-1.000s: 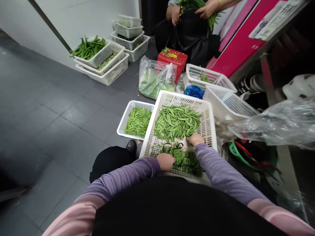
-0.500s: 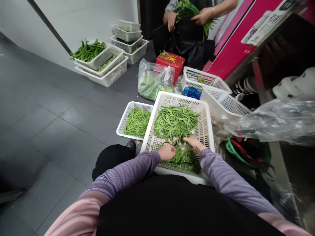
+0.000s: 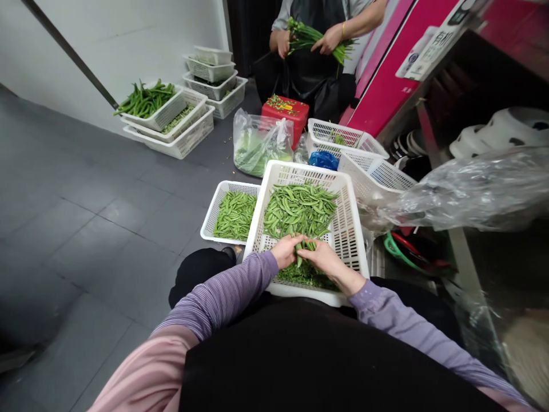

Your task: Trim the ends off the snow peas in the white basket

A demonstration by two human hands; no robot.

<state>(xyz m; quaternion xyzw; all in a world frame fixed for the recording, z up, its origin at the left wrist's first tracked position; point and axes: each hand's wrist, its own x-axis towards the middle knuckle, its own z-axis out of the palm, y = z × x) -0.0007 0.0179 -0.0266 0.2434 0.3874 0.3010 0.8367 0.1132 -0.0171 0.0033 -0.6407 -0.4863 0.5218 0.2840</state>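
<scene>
My left hand [image 3: 285,251] and my right hand [image 3: 325,258] meet over the near half of a large white slatted basket [image 3: 352,220]. Between their fingers are a few green snow pea pods [image 3: 301,250]. My right hand is closed on these pods, and my left fingers pinch at them from the other side. A heap of snow peas [image 3: 300,209] fills the far half of the basket, just beyond my hands. Beneath them lies a pile of small green trimmings [image 3: 306,277], partly hidden by my hands.
A smaller white basket of snow peas [image 3: 235,214] stands on the left. Farther off are a clear bag of greens [image 3: 261,146], a red box [image 3: 287,114], stacked white baskets [image 3: 171,150] and a co-worker's hands [image 3: 330,39] holding green stalks. Plastic sheeting [image 3: 480,191] hangs at the right.
My right hand has come left and nearer from the edge of the snow pea heap, bringing pods. My hands were apart and now meet. The view has shifted slightly.
</scene>
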